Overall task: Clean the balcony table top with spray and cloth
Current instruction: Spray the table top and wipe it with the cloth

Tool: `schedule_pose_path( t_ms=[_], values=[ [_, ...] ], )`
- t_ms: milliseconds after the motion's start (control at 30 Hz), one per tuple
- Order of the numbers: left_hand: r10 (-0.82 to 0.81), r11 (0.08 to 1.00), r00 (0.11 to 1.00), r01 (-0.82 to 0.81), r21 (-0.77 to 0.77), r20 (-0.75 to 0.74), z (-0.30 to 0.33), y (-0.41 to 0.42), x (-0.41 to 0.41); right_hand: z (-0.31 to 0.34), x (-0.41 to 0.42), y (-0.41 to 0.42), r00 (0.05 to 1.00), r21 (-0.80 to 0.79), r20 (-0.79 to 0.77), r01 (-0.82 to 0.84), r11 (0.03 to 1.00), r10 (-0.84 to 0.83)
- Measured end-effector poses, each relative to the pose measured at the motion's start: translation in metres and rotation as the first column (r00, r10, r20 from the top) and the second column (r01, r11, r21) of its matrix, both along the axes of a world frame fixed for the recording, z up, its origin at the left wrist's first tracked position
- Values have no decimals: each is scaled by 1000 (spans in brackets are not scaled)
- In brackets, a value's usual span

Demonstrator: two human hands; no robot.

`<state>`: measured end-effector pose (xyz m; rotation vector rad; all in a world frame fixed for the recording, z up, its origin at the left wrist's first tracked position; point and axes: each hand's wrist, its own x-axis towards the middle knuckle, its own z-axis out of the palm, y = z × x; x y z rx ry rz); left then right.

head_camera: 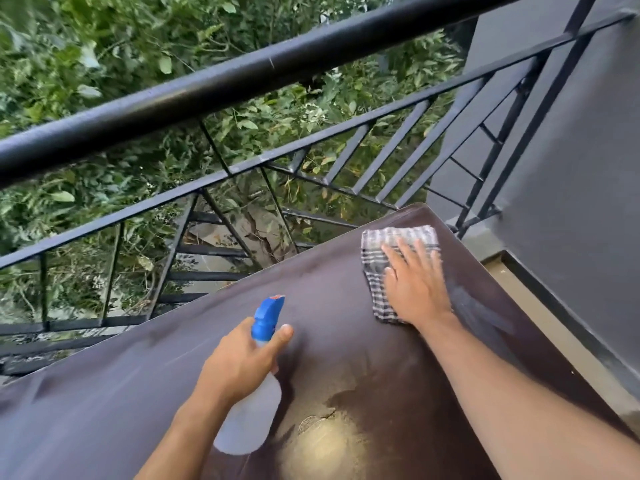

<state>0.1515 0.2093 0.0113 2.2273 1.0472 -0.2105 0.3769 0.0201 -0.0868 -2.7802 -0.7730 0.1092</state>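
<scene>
My left hand [242, 362] is closed around a spray bottle [254, 407], fingers [280, 336] wrapped about its neck just under the blue trigger head [268, 315], whose nozzle points away from me toward the railing [242, 81]. The bottle's pale, translucent body hangs below my palm, held just above the dark brown table [121, 393]; I cannot tell whether its base touches the surface. My right hand [414, 289] lies flat and open on a folded checked cloth [384, 261], fingers [403, 252] spread across it, pressing it onto the table near the far corner. The cloth sticks out past my fingertips and along the thumb side of the hand. Just beside the little-finger side of that hand, a pale grey streak [481, 310] runs along the table. Between my two forearms, nearer to me than either hand, a worn, lighter patch [325, 441] shows on the surface. Beyond the railing there is green foliage [104, 64], and a grey wall [571, 150] stands to the right of my right hand.
</scene>
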Motion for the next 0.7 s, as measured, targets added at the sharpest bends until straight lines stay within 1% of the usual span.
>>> schedule_pose_path(
  t_ms=[167,233,300,367,467,533,567,633,700],
  values=[
    [56,998,998,-56,6,36,-4,15,-24,3,8,23,994,-71,-52,88,994,-92],
    [65,998,997,-65,-15,41,-6,16,-32,8,-6,44,993,-84,-86,74,994,-81],
    [86,996,994,-84,-33,64,-6,16,-38,11,-37,71,996,-84,-64,-62,995,57],
    [128,991,988,-124,-49,90,-6,16,-41,10,-81,98,971,-82,-43,-240,967,237],
    [169,982,980,-159,-98,109,-4,15,-45,-1,-140,124,889,-67,-72,-457,887,452],
    [142,984,982,-126,-126,123,-2,14,-49,-6,-154,125,836,-93,-49,-548,831,546],
    [114,986,985,-97,-134,128,-1,14,-51,-5,-151,123,829,-84,-37,-559,825,558],
    [82,987,985,-59,-147,151,-2,19,-56,-5,-133,116,866,-59,-9,-499,864,500],
    [92,984,982,-65,-167,165,-4,27,-61,-4,-102,103,946,-61,5,-323,945,324]
  ],
)
